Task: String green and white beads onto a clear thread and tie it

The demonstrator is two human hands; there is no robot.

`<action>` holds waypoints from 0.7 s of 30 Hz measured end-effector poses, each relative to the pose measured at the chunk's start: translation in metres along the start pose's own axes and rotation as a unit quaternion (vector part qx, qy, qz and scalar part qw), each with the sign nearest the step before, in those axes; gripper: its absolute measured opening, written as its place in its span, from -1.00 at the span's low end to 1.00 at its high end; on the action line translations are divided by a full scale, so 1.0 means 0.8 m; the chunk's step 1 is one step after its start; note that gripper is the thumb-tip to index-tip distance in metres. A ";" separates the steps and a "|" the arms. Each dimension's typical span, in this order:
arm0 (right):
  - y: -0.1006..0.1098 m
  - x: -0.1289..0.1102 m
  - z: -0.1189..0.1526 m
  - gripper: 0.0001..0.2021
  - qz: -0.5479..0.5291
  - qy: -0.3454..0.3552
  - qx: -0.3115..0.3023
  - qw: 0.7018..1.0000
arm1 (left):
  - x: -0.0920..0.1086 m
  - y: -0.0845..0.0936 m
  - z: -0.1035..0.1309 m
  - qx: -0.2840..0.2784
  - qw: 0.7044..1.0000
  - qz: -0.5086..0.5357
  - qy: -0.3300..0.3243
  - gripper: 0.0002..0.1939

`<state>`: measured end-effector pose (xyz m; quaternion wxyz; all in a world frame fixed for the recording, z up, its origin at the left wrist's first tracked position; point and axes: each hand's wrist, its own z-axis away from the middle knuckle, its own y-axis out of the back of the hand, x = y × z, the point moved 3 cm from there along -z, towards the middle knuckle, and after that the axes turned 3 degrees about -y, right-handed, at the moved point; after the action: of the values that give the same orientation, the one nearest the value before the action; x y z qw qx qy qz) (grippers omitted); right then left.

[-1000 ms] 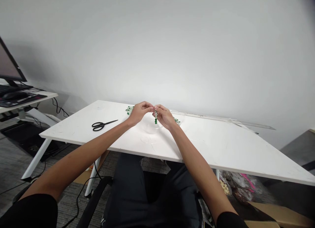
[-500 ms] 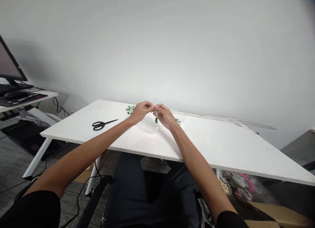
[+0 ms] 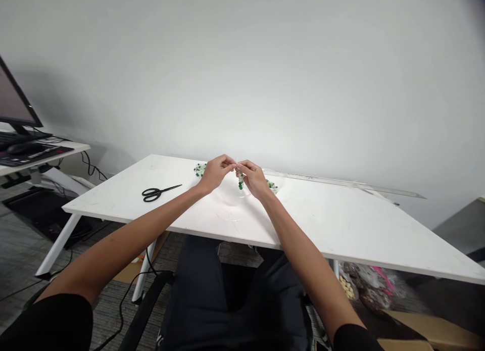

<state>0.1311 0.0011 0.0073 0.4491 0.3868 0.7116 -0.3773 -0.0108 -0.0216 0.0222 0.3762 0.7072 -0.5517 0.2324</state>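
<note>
My left hand (image 3: 219,171) and my right hand (image 3: 253,177) meet above the middle of the white table (image 3: 182,214), fingertips pinched close together. From the fingers of my right hand hangs a short string of pale and green beads (image 3: 240,180). Whatever my left fingertips pinch is too small to make out. Loose green and pale beads (image 3: 199,169) lie behind my left wrist, and more green beads (image 3: 272,185) show beside my right wrist. Black scissors (image 3: 156,192) rest to the left of my left forearm.
A long clear strip (image 3: 341,182) lies along the table's back edge, near the wall. At the far left stands another desk with a monitor (image 3: 15,96) and a mouse (image 3: 20,148). Plastic bags (image 3: 367,283) sit below the table at right.
Both hands stay nearly in place, fingertips still together. The hanging bead string has shifted slightly, and a little more of the beads beside my right wrist shows.
</note>
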 end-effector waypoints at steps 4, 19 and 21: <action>0.003 0.005 -0.003 -0.81 0.030 0.016 0.023 0.999 | 0.003 0.001 -0.004 0.011 0.995 -0.087 -0.057 -0.88; 0.024 0.010 -0.012 -0.81 0.121 0.094 0.120 0.981 | -0.010 -0.030 -0.019 0.051 0.990 -0.121 -0.045 -0.93; 0.027 0.012 -0.014 -0.80 0.123 0.091 0.125 0.980 | -0.011 -0.033 -0.020 0.053 0.991 -0.117 -0.034 -0.93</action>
<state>0.1436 0.0219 -0.0024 0.3734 0.5573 0.6438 -0.3682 0.0134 -0.0006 0.0183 0.3444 0.7932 -0.4643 0.1916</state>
